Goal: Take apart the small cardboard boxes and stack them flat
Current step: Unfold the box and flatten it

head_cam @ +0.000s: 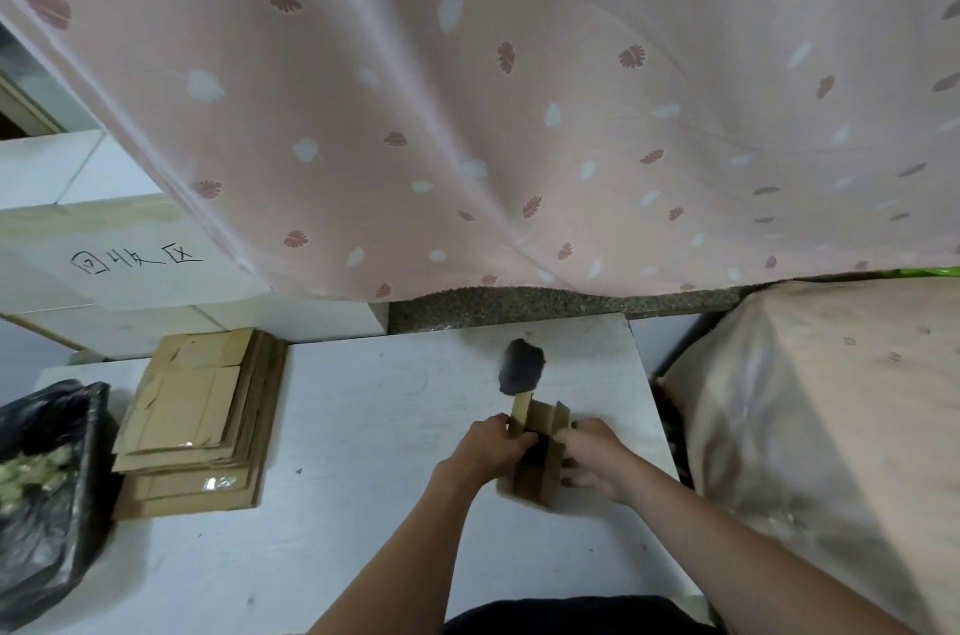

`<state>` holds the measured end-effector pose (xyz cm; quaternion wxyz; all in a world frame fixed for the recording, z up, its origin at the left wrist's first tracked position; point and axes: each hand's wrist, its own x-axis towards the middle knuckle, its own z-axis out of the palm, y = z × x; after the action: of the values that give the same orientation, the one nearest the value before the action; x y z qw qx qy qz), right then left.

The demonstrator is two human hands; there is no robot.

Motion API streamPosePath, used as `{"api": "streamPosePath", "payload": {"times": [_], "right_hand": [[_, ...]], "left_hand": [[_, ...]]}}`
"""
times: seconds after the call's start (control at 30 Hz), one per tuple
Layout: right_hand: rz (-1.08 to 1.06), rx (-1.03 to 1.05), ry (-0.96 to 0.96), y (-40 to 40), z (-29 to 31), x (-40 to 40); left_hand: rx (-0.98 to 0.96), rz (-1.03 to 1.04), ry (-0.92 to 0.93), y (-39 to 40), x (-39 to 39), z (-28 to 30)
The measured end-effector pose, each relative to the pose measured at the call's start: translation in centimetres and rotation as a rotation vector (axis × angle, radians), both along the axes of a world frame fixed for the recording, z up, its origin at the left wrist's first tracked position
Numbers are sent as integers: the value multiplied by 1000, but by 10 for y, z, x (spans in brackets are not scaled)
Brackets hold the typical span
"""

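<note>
The small cardboard box stands between both hands, left hand and right hand each curled onto a side, flaps open away from the person, with the flat stack well apart leftward, nearer the left hand.

Pink leaf-print curtain behind a white table, speckled floor between.

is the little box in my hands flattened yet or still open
Still open: the box held between the left hand and right hand has flaps standing up and a dark hollow inside.
</note>
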<state>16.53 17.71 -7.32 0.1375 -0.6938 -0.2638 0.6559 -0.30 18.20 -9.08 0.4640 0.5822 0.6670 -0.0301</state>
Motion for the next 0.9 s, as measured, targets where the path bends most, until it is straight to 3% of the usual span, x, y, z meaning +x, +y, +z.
{"api": "streamPosePath", "payload": {"times": [0.3,0.63,0.9], "right_hand": [[164,223,-167,-10,-2,-7],[229,307,-238,-15,3,10],[194,348,-429,-23,-5,11]], "left_hand": [[-54,124,-70,-16,-1,1],[-260,531,-600,-37,-36,0],[-233,623,-484,-40,-32,-6]]}}
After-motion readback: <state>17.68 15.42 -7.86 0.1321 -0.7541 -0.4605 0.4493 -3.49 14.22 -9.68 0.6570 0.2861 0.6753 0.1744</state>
